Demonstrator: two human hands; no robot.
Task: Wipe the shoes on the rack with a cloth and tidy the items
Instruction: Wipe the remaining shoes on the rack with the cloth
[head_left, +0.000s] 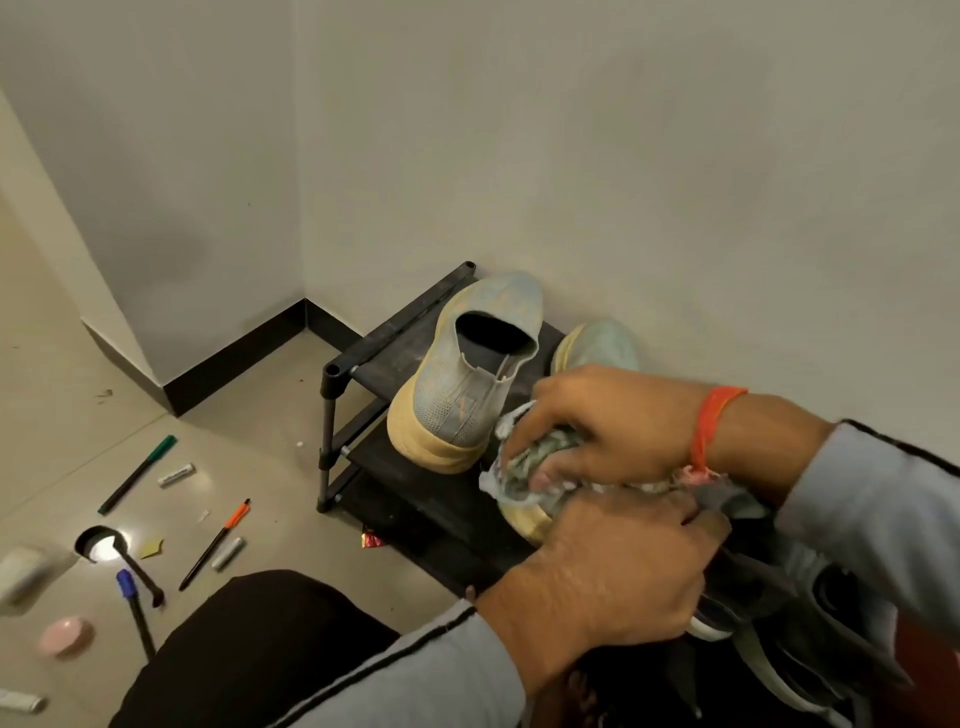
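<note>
Two hands work at the rack's (395, 332) front right corner: the right hand (602, 421) keeps its grip around a crumpled cloth (524, 467), rubbing a pale shoe (530, 519) that the left hand (608, 571) appears to steady. Its partner shoe (467, 374) stands on the top shelf, likely next. Pens (137, 473) scattered on the floor await tidying.

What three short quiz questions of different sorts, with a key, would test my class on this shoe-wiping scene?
1. True or false: the right hand grips the cloth.
2. Which lies on the floor? A) green marker B) kettle C) book
3. Fill in: the pale shoe stands on the black ____.

Key: 1 true; 2 A; 3 rack.
</note>
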